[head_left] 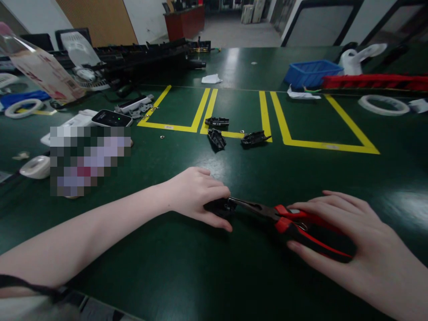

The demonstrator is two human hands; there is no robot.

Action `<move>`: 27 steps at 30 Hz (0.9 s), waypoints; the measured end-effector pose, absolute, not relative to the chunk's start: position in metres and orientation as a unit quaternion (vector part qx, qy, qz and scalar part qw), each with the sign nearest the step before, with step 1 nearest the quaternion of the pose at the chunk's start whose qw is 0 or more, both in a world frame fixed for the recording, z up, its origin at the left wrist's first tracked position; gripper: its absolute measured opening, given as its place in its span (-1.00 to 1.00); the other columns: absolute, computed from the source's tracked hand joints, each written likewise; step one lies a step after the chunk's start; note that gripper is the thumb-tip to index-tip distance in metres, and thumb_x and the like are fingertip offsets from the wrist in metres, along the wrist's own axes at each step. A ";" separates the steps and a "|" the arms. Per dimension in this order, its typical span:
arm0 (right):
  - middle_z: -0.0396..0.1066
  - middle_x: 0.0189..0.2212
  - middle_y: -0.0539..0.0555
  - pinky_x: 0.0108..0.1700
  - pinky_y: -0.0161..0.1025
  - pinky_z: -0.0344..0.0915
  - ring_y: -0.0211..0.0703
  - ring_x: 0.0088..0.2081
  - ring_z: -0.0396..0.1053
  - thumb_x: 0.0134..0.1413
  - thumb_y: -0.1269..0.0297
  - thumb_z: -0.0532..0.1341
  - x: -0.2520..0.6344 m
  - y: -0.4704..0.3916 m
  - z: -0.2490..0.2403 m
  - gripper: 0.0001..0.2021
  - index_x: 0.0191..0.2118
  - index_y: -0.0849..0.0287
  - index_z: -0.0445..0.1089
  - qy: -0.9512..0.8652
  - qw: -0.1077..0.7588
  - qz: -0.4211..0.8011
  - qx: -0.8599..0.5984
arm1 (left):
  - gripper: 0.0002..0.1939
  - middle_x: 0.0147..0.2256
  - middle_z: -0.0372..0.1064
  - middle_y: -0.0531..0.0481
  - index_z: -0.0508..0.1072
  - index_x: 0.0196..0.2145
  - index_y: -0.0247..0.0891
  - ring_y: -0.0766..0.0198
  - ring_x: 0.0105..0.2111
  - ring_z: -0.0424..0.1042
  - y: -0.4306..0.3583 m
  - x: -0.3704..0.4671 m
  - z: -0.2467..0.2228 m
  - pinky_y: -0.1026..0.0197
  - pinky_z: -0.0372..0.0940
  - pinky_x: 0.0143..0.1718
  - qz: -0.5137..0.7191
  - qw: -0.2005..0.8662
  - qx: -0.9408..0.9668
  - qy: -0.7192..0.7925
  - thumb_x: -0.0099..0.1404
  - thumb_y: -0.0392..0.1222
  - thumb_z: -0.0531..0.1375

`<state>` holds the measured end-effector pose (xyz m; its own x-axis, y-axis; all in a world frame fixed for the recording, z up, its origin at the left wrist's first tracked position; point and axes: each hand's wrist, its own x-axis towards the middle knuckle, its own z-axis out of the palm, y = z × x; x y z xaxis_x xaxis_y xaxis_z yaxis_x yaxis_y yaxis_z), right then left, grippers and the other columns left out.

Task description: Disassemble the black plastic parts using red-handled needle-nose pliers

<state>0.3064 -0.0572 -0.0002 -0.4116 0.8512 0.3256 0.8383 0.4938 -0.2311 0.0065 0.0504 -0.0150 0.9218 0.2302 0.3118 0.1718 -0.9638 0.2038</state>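
My left hand [200, 196] is closed around a small black plastic part [219, 207], holding it just above or against the green table; much of the part is hidden under the fingers. Red-and-black long-nose pliers [277, 214] are in my right hand [354, 236], which wraps around their handles. The tips of the pliers reach the right end of the black part, close to my left thumb and forefinger. Beyond my hands lie several similar black plastic pieces, among them one at the right [256, 138] and one lying tilted [217, 139].
Yellow tape [331, 146] marks outlines on the green table [167, 276]. A blue bin [310, 73], a tape roll [384, 105] and a long red strip [374, 82] sit at the right. At the left are a bottle [47, 71] and a small black device [112, 118].
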 end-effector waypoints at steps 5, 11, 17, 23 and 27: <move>0.51 -0.28 0.00 -0.08 0.19 0.33 0.12 -0.21 0.45 0.05 -0.19 0.25 0.306 -0.061 -0.001 -0.59 -0.07 -0.08 0.41 -0.843 0.196 -0.012 -0.501 | -0.48 -0.47 0.44 0.09 0.48 -0.30 -0.30 0.35 -0.55 0.35 0.050 0.007 -0.013 0.23 0.12 -0.50 0.158 0.085 0.978 0.110 0.33 0.29 0.17; 0.50 -0.28 0.02 -0.07 0.17 0.29 0.13 -0.21 0.43 0.09 -0.17 0.22 0.306 -0.063 0.002 -0.61 -0.08 -0.06 0.39 -0.837 0.215 -0.014 -0.503 | -0.47 -0.50 0.42 0.08 0.47 -0.30 -0.28 0.34 -0.56 0.31 0.049 0.007 -0.012 0.23 0.09 -0.49 0.159 0.075 0.979 0.101 0.35 0.31 0.13; 0.50 -0.28 0.01 -0.01 0.24 0.28 0.11 -0.26 0.46 0.09 -0.16 0.23 0.310 -0.061 0.003 -0.64 -0.08 -0.10 0.39 -0.836 0.208 -0.002 -0.507 | -0.46 -0.48 0.44 0.08 0.46 -0.28 -0.30 0.36 -0.55 0.33 0.051 0.006 -0.013 0.24 0.11 -0.48 0.172 0.106 0.974 0.105 0.36 0.31 0.11; 0.53 -0.25 -0.01 -0.21 0.16 0.40 0.16 -0.23 0.48 0.04 -0.24 0.22 0.310 -0.063 0.003 -0.60 -0.08 -0.17 0.41 -0.829 0.204 0.017 -0.520 | -0.47 -0.44 0.47 0.08 0.49 -0.25 -0.30 0.35 -0.54 0.34 0.052 0.005 -0.013 0.23 0.13 -0.47 0.161 0.109 0.975 0.111 0.34 0.30 0.15; 0.55 -0.24 0.02 -0.35 0.11 0.44 0.18 -0.23 0.49 0.03 -0.29 0.21 0.310 -0.066 0.002 -0.54 -0.06 -0.15 0.39 -0.824 0.203 0.010 -0.530 | -0.46 -0.41 0.51 0.06 0.50 -0.18 -0.31 0.34 -0.52 0.37 0.051 0.005 -0.012 0.23 0.14 -0.48 0.163 0.079 0.978 0.101 0.34 0.29 0.15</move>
<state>0.3097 -0.0665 0.0020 -0.3568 0.8764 0.3235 0.8683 0.4389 -0.2312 0.0050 0.0506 -0.0120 0.9263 0.2238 0.3031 0.1720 -0.9669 0.1885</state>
